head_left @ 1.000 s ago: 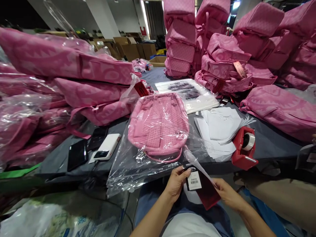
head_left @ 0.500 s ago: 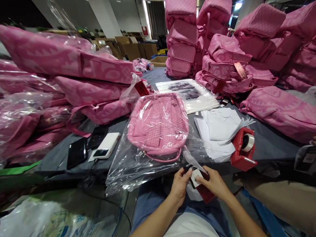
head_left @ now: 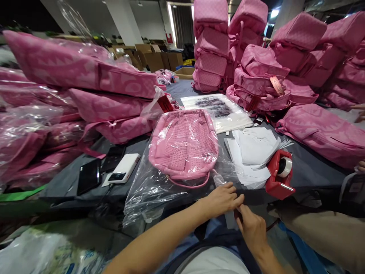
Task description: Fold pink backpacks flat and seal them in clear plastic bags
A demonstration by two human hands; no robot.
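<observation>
A pink backpack lies in a clear plastic bag at the table's front edge. Just beyond its lower right corner my left hand is closed, palm down, over a translucent whitish sheet that shows above and below the fingers. My right hand meets it from the right, fingers bent and pressed together at the same sheet. The hang tags seen there earlier are hidden by my hands, apart from a dark bit between them that I cannot make out.
White paper sheets and a red tape dispenser are on the right. Flat printed plastic bags lie behind the backpack. A white power bank and a black phone lie left. Stacked pink backpacks surround the table; another person's hand shows right.
My left hand has moved up and right and turned palm down, covering the dark red tag and white card. My right hand has dropped slightly lower and turned.
</observation>
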